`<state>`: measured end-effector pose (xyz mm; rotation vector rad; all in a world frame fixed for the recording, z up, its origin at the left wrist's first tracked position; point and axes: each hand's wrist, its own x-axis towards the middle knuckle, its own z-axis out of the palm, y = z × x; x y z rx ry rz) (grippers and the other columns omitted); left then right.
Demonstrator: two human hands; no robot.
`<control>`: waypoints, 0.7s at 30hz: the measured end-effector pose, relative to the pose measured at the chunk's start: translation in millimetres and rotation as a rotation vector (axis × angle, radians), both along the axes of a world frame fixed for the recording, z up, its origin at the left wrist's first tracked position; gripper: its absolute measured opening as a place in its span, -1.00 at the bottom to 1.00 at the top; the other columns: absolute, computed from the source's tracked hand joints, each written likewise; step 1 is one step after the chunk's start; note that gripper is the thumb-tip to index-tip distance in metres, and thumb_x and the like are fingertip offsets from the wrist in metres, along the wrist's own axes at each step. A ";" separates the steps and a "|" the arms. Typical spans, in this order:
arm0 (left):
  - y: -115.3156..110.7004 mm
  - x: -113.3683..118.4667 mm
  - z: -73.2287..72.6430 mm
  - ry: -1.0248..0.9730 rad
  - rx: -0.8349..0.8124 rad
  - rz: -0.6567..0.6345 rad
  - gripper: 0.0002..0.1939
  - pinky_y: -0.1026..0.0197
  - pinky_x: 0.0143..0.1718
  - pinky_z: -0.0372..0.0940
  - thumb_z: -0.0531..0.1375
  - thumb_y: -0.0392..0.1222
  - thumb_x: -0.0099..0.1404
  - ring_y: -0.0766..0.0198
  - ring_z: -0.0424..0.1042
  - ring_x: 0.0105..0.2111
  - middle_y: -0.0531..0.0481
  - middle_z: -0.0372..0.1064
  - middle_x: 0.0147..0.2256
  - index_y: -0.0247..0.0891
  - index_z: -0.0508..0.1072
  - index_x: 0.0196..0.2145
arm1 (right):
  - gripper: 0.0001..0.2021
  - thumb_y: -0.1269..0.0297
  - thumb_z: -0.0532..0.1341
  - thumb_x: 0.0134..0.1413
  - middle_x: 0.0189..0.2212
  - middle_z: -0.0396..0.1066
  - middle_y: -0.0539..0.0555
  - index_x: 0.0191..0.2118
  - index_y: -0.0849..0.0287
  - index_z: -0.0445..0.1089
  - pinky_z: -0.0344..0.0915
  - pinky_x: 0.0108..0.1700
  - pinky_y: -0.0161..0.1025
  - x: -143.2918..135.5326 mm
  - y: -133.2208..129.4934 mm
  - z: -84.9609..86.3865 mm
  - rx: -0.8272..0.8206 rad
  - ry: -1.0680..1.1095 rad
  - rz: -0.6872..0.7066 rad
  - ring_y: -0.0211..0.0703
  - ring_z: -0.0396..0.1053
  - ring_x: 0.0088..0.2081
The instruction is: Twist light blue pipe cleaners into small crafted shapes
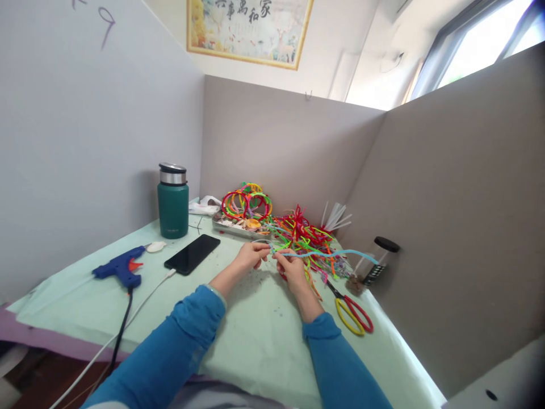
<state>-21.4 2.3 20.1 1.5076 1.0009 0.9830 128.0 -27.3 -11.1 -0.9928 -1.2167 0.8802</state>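
Observation:
A light-blue fuzzy stem (pixel 340 251) stretches to the right from between my fingertips, over the pile of coloured stems. My left hand (pixel 251 255) pinches its left end, where a small twisted part shows between the two hands. With thumb and forefinger closed on the same stem, my right hand (pixel 292 267) sits just to the right. The fingertips of both hands nearly meet above the middle of the table. Behind them lies a tangled heap of red, green, orange and yellow stems (pixel 304 233).
Scissors (pixel 351 309) lie right of my right forearm. A clear jar (pixel 372 264) leans at the right partition. A metal tray (pixel 238 228) holds loops and small pieces. Left are a green bottle (pixel 173 207), a phone (pixel 193 254) and a blue glue gun (pixel 123 266) with its cord.

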 end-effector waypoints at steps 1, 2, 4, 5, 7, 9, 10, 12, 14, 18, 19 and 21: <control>0.2 0.1 -0.1 0.001 -0.001 0.004 -0.57 0.39 -0.71 -0.02 0.23 -0.10 0.14 0.54 0.07 -0.75 0.10 0.32 -0.59 -0.43 0.46 -0.08 | -0.68 0.01 0.32 -0.13 -0.73 0.23 -0.12 -0.41 0.17 0.36 -0.08 -0.63 -0.37 0.4 0.2 -0.4 0.003 -0.005 0.003 -0.37 0.05 -0.69; 0.5 0.2 -0.2 0.006 0.001 0.011 -0.57 0.39 -0.71 -0.03 0.23 -0.10 0.15 0.55 0.06 -0.75 0.10 0.32 -0.60 -0.42 0.46 -0.07 | -0.69 0.01 0.31 -0.12 -0.73 0.23 -0.12 -0.41 0.17 0.36 -0.09 -0.63 -0.37 0.9 0.4 -0.8 0.005 -0.010 0.007 -0.37 0.05 -0.69; 0.9 0.3 -0.3 0.012 0.005 0.018 -0.56 0.39 -0.71 -0.03 0.23 -0.11 0.15 0.55 0.06 -0.76 0.11 0.31 -0.60 -0.42 0.45 -0.06 | -0.68 0.00 0.31 -0.11 -0.72 0.23 -0.11 -0.40 0.17 0.36 -0.09 -0.64 -0.37 1.7 0.4 -1.3 0.009 -0.019 0.009 -0.37 0.04 -0.69; 1.1 0.4 -0.4 0.015 0.009 0.020 -0.56 0.40 -0.72 -0.04 0.23 -0.12 0.15 0.55 0.06 -0.76 0.12 0.30 -0.61 -0.42 0.45 -0.05 | -0.68 0.00 0.30 -0.11 -0.72 0.23 -0.10 -0.40 0.17 0.37 -0.09 -0.64 -0.37 1.9 0.3 -1.4 0.010 -0.022 0.008 -0.37 0.04 -0.69; 1.6 0.5 -0.6 0.024 0.016 0.024 -0.57 0.40 -0.72 -0.04 0.22 -0.14 0.16 0.56 0.06 -0.77 0.14 0.29 -0.61 -0.41 0.44 -0.03 | -0.67 -0.01 0.30 -0.11 -0.71 0.23 -0.10 -0.41 0.18 0.37 -0.09 -0.64 -0.37 2.1 -0.3 -1.0 0.011 -0.031 0.009 -0.37 0.05 -0.68; 2.7 0.9 -1.3 0.032 0.018 0.033 -0.58 0.40 -0.73 -0.05 0.22 -0.16 0.17 0.56 0.05 -0.78 0.15 0.28 -0.62 -0.40 0.44 -0.03 | -0.67 -0.02 0.30 -0.11 -0.72 0.23 -0.09 -0.42 0.19 0.37 -0.09 -0.64 -0.37 2.2 -0.8 -0.6 0.010 -0.035 0.012 -0.37 0.05 -0.68; 3.6 1.2 -1.9 0.035 0.020 0.038 -0.59 0.40 -0.73 -0.04 0.22 -0.16 0.17 0.56 0.04 -0.78 0.15 0.28 -0.62 -0.39 0.45 -0.04 | -0.66 -0.02 0.29 -0.11 -0.72 0.22 -0.10 -0.42 0.19 0.37 -0.10 -0.64 -0.37 2.2 -0.8 -0.5 0.010 -0.034 0.012 -0.37 0.04 -0.68; 5.7 1.9 -3.8 0.048 0.029 0.040 -0.61 0.39 -0.72 -0.03 0.21 -0.17 0.17 0.56 0.05 -0.78 0.14 0.29 -0.61 -0.38 0.47 -0.06 | -0.66 -0.03 0.28 -0.10 -0.72 0.21 -0.10 -0.42 0.19 0.37 -0.10 -0.64 -0.37 2.4 -0.5 -0.7 0.010 -0.028 0.008 -0.37 0.04 -0.69; 8.3 2.3 -6.5 0.076 0.052 0.042 -0.63 0.38 -0.71 -0.01 0.20 -0.18 0.17 0.55 0.06 -0.77 0.12 0.31 -0.59 -0.36 0.48 -0.07 | -0.66 -0.03 0.29 -0.10 -0.72 0.21 -0.11 -0.41 0.18 0.37 -0.09 -0.63 -0.37 2.7 0.1 -1.2 0.014 -0.021 0.004 -0.37 0.03 -0.69; 12.0 2.0 -11.3 0.152 0.115 0.064 -0.64 0.37 -0.67 0.02 0.17 -0.19 0.17 0.53 0.07 -0.76 0.08 0.34 -0.56 -0.32 0.49 -0.07 | -0.68 -0.01 0.29 -0.11 -0.73 0.22 -0.12 -0.42 0.17 0.36 -0.09 -0.63 -0.36 2.8 0.7 -1.2 0.023 -0.016 0.011 -0.37 0.03 -0.69; 12.4 1.7 -12.0 0.165 0.127 0.069 -0.63 0.37 -0.67 0.03 0.16 -0.19 0.17 0.53 0.08 -0.75 0.08 0.34 -0.55 -0.32 0.49 -0.07 | -0.68 0.00 0.29 -0.11 -0.73 0.22 -0.12 -0.42 0.17 0.36 -0.09 -0.63 -0.36 2.7 0.5 -0.8 0.024 -0.019 0.012 -0.37 0.03 -0.69; 12.7 1.2 -12.7 0.179 0.149 0.078 -0.62 0.37 -0.65 0.04 0.16 -0.18 0.17 0.51 0.09 -0.73 0.07 0.36 -0.55 -0.31 0.49 -0.05 | -0.69 0.01 0.30 -0.11 -0.73 0.21 -0.11 -0.43 0.18 0.36 -0.09 -0.63 -0.36 2.3 -0.1 0.1 0.023 -0.024 0.010 -0.38 0.03 -0.69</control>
